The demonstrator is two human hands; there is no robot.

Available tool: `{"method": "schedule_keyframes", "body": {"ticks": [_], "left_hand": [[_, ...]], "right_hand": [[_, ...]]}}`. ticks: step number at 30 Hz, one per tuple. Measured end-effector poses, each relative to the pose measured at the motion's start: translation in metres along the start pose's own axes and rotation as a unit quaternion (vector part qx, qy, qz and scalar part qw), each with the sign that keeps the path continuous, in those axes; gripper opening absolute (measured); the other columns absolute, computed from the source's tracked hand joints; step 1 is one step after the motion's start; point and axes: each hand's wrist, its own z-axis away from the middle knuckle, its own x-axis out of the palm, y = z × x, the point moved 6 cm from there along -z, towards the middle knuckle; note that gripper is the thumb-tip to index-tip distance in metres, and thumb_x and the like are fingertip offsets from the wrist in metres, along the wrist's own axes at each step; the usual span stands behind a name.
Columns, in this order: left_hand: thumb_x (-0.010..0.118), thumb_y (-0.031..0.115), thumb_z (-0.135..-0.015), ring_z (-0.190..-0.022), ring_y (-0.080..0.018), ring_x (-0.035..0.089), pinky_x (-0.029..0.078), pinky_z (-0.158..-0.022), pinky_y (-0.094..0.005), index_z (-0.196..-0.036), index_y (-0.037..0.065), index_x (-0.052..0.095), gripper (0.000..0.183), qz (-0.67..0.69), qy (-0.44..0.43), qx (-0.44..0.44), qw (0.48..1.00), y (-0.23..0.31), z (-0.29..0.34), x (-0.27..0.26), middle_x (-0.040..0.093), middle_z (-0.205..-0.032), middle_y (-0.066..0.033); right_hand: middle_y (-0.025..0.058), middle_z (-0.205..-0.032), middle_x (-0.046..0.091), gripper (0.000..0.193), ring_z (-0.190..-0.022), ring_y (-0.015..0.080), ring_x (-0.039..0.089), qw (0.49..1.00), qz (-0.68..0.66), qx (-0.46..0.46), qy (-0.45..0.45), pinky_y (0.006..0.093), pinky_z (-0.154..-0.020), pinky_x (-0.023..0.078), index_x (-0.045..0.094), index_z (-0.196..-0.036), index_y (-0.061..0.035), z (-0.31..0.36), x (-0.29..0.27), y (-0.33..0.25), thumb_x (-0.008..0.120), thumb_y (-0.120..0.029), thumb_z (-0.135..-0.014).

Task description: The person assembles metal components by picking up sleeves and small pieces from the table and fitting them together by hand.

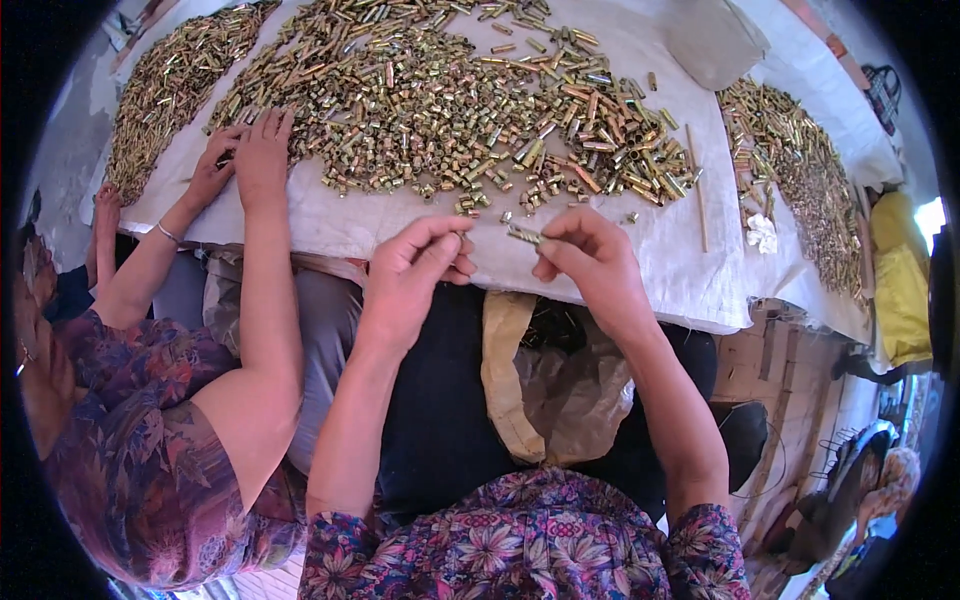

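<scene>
Near the front edge of the table, my right hand (590, 255) pinches a small metal sleeve (524, 235) between thumb and fingertips, its end pointing left. My left hand (415, 265) is closed in a pinch just across from it. A tiny piece may sit at its fingertips, but I cannot make it out. Beyond both hands spreads a big heap of brass-coloured metal sleeves and short rings (440, 110). A few loose pieces lie close to my fingers on the white sheet (670, 245) that covers the table.
To my left a person (170, 400) has both hands at the heap. More metal pieces lie in piles at the far left (180, 90) and right (800, 170). A thin stick (696, 185) lies right of the heap, near a grey container (715, 45). An open sack (510, 390) sits at my lap.
</scene>
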Motion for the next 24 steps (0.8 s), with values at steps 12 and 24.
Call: {"method": "schedule_keyframes", "body": {"ticks": [12,24], "left_hand": [[0.061,0.009,-0.092,-0.072,-0.0094,0.060,0.049,-0.066,-0.0235,-0.100,0.001,0.059,0.011,0.086,-0.136,-0.015,0.987,-0.004,0.022,0.044,0.063,-0.085,-0.0039],[0.062,0.011,-0.092,-0.069,-0.0072,0.058,0.048,-0.064,-0.0221,-0.100,0.001,0.060,0.012,0.046,-0.135,0.007,0.990,-0.002,0.029,0.042,0.062,-0.080,-0.0018]], "right_hand": [[0.0052,-0.078,0.063,0.008,-0.071,0.0115,0.061,0.995,-0.093,0.001,-0.030,0.0247,-0.070,0.049,0.060,-0.096,-0.0010,0.049,-0.007,0.005,0.055,0.000,-0.090],[0.0067,-0.079,0.063,0.007,-0.072,0.0135,0.061,0.996,-0.071,-0.044,-0.028,0.0266,-0.070,0.050,0.060,-0.096,0.0001,0.058,-0.003,0.006,0.055,0.001,-0.090]]}}
